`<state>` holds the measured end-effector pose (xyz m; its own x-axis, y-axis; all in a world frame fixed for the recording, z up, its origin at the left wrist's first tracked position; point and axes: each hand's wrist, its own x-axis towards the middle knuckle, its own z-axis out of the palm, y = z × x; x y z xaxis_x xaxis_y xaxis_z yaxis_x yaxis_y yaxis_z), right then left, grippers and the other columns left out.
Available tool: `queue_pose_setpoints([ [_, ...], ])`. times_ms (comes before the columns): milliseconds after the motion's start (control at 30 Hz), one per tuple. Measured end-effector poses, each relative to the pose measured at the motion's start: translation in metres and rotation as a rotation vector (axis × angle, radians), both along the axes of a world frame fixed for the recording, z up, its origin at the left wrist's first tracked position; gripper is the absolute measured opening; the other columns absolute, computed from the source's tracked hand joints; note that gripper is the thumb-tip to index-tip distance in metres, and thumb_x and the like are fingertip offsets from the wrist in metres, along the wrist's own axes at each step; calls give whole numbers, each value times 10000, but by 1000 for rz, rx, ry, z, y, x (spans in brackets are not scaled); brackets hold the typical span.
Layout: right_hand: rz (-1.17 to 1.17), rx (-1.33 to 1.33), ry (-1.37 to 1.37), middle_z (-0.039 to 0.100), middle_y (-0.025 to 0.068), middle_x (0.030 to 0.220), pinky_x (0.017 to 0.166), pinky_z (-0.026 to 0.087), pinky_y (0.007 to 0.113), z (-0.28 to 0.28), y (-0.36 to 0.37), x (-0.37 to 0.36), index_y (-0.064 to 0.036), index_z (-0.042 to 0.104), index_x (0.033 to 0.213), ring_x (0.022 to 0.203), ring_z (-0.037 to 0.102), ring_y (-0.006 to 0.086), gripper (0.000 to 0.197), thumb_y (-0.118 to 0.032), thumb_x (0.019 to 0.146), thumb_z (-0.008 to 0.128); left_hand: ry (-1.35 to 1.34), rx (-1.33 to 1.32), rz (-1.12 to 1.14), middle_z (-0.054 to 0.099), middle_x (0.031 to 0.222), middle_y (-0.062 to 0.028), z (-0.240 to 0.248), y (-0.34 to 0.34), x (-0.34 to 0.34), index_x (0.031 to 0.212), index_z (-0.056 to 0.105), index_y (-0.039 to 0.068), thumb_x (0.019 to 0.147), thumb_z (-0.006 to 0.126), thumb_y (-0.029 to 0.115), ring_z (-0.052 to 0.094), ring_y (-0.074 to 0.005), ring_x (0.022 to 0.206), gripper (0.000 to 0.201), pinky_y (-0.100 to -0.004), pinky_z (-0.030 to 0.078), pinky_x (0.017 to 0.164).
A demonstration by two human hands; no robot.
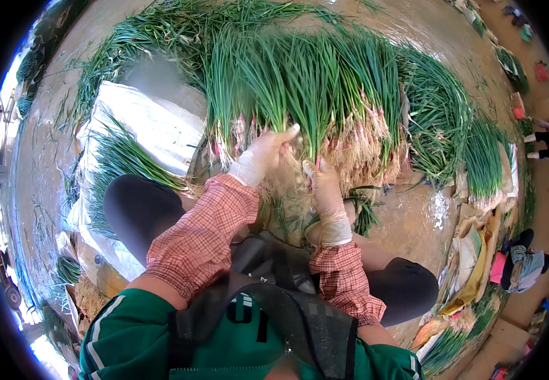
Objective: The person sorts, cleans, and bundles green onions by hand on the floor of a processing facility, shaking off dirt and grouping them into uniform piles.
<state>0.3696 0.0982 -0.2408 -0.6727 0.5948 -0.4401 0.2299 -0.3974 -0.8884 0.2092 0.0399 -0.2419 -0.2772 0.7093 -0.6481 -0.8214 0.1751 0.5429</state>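
Note:
A thick row of spring onions (300,76) lies ahead of me, green leaves pointing away and pale, hairy roots (360,152) toward me. My left hand (267,151), in a pale thin glove, is closed around the lower stems of a few spring onions at the front of the row. Close by on its right, my right hand (326,193), gloved too, pinches the root end of another small bunch. Roots hang between the two hands. Checked sleeve covers reach over both forearms.
A white sack (141,120) lies at the left, with a separate bunch of spring onions (128,155) on it. Loose green leaves (436,114) are heaped around the row. More bundles (483,164) and a yellowish sack (467,278) sit at the right. Other people are at the far right.

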Motion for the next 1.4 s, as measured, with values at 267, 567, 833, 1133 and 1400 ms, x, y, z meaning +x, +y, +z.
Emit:
queue_pose_setpoints([
  [267, -198, 21, 84, 583, 19, 889, 705, 460, 279, 32, -9, 17, -50, 531, 1216, 759, 551, 130, 410, -367, 993, 400, -275, 494, 23, 633, 923, -137, 1, 5, 18, 1123, 561, -50, 909, 561, 140, 631, -236, 779, 286, -353, 550, 709],
  [567, -255, 265, 33, 539, 139, 1216, 851, 463, 310, 25, 6, 9, -45, 451, 1308, 997, 557, 204, 356, -193, 987, 410, 91, 236, -33, 642, 748, -58, 45, -7, 53, 1120, 618, 57, 871, 640, 147, 531, -39, 492, 265, -136, 405, 367],
  [833, 0, 1051, -685, 648, 170, 1059, 837, 486, 407, 19, 206, -46, -11, 627, 1048, 962, 628, 303, 238, -167, 912, 510, 552, -127, -336, 653, 650, -48, 37, 18, -15, 1094, 645, 23, 862, 634, 182, 536, -40, 448, 282, -168, 339, 315],
  [1133, 1234, 1821, -982, 563, 194, 1244, 992, 421, 403, -51, 280, 26, 1, 560, 1212, 1146, 548, 339, 445, -319, 903, 538, 373, 61, -368, 691, 785, -100, 38, 61, 6, 1111, 627, -7, 887, 588, 136, 504, -25, 465, 268, -126, 351, 357],
  [1400, 114, 408, -474, 637, 208, 1003, 806, 467, 350, 44, 151, 16, 17, 596, 1127, 892, 611, 269, 347, -258, 923, 543, 338, 140, -264, 655, 695, -81, 22, 91, 15, 924, 702, -19, 838, 679, 176, 418, -28, 390, 214, -160, 348, 320],
])
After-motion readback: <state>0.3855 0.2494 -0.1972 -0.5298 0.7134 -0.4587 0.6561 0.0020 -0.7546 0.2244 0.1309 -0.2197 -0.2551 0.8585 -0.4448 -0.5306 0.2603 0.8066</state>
